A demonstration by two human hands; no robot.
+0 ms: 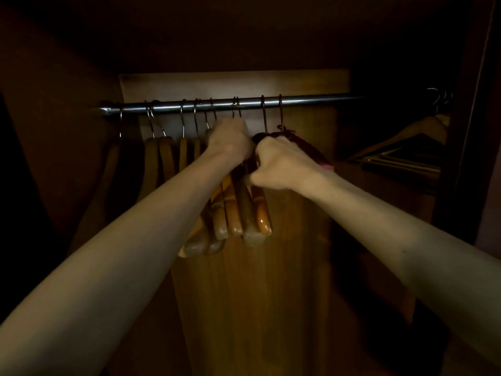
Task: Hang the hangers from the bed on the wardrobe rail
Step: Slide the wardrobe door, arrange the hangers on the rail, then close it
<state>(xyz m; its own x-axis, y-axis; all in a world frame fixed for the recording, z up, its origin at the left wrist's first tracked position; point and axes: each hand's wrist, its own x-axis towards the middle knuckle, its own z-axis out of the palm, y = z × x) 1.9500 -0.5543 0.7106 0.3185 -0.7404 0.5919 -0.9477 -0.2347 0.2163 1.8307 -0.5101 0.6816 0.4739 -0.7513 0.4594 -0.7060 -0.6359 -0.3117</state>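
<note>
A metal wardrobe rail runs across the dim wardrobe. Several wooden hangers hang from it at the left. In the middle, my left hand grips the top of a bunch of wooden hangers just under the rail; their hooks sit over the rail. My right hand is curled round a dark padded hanger right beside it, whose hook also sits on the rail. The two hands touch.
More hangers hang at the far right end of the rail, near the wardrobe's side wall. A lit wooden back panel is behind the hangers. The left side wall is dark.
</note>
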